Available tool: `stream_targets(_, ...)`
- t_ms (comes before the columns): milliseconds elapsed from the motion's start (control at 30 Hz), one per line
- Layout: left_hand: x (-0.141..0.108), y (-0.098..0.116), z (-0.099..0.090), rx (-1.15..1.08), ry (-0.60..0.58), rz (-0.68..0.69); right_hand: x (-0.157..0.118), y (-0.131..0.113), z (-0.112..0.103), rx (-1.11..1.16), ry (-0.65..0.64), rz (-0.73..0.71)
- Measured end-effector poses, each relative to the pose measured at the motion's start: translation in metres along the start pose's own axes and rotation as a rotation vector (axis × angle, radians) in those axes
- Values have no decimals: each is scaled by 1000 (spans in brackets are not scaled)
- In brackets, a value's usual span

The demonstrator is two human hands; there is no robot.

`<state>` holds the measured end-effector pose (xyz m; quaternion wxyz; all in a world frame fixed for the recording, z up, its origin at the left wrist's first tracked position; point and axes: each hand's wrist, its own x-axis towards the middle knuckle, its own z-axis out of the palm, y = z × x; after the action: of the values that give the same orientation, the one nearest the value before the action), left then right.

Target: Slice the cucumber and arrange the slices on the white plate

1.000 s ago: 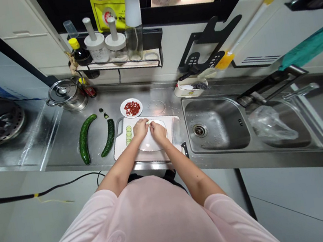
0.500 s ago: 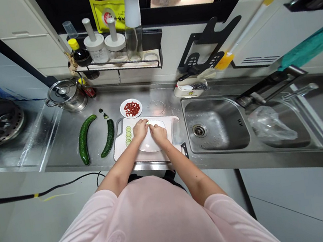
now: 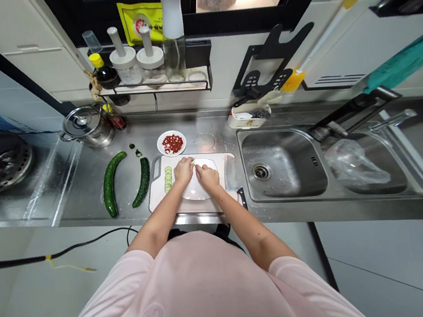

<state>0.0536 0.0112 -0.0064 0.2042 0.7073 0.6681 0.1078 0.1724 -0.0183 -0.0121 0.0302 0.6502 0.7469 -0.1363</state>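
Over a white plate point(image 3: 196, 187) on the cutting board point(image 3: 156, 193), my left hand point(image 3: 184, 170) and my right hand point(image 3: 208, 176) meet with fingers closed. Between their fingertips a bit of pale green cucumber slice point(image 3: 194, 162) shows, pinched by both. Several cucumber slices point(image 3: 168, 178) lie in a column on the board, left of the plate. A knife handle point(image 3: 241, 196) sticks out at the board's right edge. Behind the board stands a small plate point(image 3: 160, 144) of chopped red pieces point(image 3: 173, 143).
Two cucumbers point(image 3: 110, 189) point(image 3: 143, 180) and small end pieces lie left of the board. A lidded pot point(image 3: 96, 134) stands at the back left, below the spice shelf point(image 3: 167, 86). To the right is the sink point(image 3: 290, 172), with a plastic bag point(image 3: 354, 164) beyond.
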Motion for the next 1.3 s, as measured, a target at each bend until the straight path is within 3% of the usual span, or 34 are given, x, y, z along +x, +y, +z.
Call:
stream_targets(167, 0, 1, -1, -1, -3, 1, -1, -1, -4, -6, -46, 15)
stream_targets(1300, 2, -4, 8, 8, 49, 21, -2, 1, 5, -15, 16, 26)
